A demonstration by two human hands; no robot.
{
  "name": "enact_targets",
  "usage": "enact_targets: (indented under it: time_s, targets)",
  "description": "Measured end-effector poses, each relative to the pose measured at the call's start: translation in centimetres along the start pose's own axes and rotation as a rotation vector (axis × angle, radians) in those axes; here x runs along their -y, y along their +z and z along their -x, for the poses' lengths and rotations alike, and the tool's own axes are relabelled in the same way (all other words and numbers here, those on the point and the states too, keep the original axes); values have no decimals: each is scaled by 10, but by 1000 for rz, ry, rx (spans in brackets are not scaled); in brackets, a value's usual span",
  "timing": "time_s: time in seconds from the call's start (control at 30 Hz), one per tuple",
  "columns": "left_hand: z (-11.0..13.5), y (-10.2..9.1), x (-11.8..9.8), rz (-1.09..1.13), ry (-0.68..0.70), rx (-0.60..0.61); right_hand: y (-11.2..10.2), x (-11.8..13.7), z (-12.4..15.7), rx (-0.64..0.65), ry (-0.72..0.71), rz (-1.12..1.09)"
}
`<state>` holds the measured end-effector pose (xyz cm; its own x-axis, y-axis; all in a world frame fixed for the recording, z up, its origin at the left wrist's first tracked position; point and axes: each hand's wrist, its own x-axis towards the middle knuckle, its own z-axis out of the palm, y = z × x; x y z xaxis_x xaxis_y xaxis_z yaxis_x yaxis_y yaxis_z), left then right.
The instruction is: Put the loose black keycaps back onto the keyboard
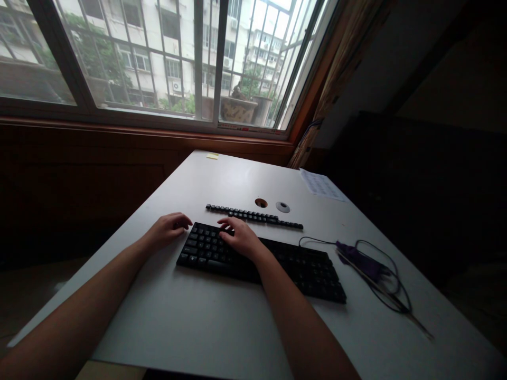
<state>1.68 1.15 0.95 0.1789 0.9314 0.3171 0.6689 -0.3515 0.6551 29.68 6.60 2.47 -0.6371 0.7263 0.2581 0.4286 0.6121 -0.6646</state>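
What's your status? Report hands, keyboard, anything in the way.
Left hand by far left corner of keyboard. Right hand over left-side keys. Black keycap row just beyond; purple bundle right, clear of both hands.

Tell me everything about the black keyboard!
The keyboard is long, black and plastic-looking, with rows of keys mostly too dim to read. It lies flat and slanted on the white table, right end nearer the viewer. A dark cable runs from its far edge. The right hand is over its left part, and the forearm hides some of its middle; any key contact is unclear. The left hand is by its far left corner.
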Motion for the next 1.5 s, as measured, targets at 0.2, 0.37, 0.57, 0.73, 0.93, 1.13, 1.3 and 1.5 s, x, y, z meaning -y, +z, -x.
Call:
enact_targets:
  time_s: [0.2,0.37,0.57,0.73,0.93,1.13,1.3,1.5]
  targets:
    - [0,1,-4,11,48,-15,0,-1,0,0,-5,13]
    - [1,2,-7,39,80,10,0,1,0,0,-16,27]
    - [1,3,-6,38,93,16,0,0,0,2,-23,44]
    - [0,4,-3,39,99,25,0,0,1,0,-30,56]
    - [0,3,-3,26,117,25,-1,2,1,2,-27,67]
    - [0,2,-6,25,119,38,0,2,1,4,-21,87]
    - [0,2,-5,12,121,48,0,2,1,5,-27,95]
    - [1,1,-7,5,113,43,0,3,1,9,-8,110]
